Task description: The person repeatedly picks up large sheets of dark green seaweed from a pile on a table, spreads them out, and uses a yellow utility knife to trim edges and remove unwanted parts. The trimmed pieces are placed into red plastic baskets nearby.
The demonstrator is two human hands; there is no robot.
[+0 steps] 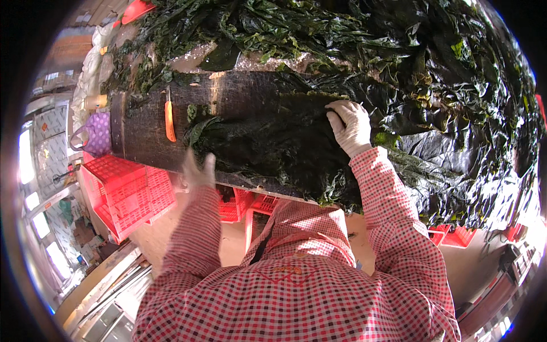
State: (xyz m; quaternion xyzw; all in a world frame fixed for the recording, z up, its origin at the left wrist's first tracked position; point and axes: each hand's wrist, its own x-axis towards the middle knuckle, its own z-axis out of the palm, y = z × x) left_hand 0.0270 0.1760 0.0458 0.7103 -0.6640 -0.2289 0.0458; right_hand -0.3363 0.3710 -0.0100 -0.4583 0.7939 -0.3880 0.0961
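Observation:
Dark green seaweed fronds (273, 137) lie in a flat layer along the near edge of a dark work table (145, 128). My right hand (351, 126), in a pale glove, rests on the right part of this layer with its fingers bent; whether it grips a frond cannot be told. My left hand (198, 169), also gloved and blurred, is at the table's near edge by the left end of the layer, thumb and fingers apart, holding nothing visible. A knife with an orange handle (170, 122) lies on the table beyond my left hand.
A large heap of seaweed (427, 85) covers the far side and right of the table, with white grains (273, 62) among it. A purple dotted bag (97, 133) is at the left end. Red plastic crates (132, 196) stand below the near edge, at left and underneath.

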